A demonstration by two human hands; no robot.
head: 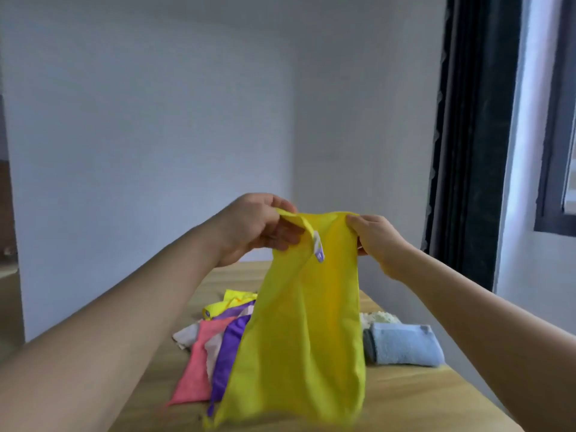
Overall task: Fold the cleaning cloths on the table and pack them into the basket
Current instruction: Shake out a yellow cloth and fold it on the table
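A yellow cleaning cloth (299, 332) hangs in the air above the wooden table (420, 397). My left hand (255, 227) pinches its upper left corner, where a small white and purple label dangles. My right hand (377, 238) pinches the upper right corner. The cloth's lower edge reaches down to the table near me. Behind it lies a loose pile of cloths (212, 347) in pink, purple, white and yellow. No basket is in view.
Folded towels lie on the table to the right: a light blue one (405, 344) with a grey one beside it and a cream one (378, 318) behind. A dark curtain (473, 135) and a window stand at the right. White walls lie beyond.
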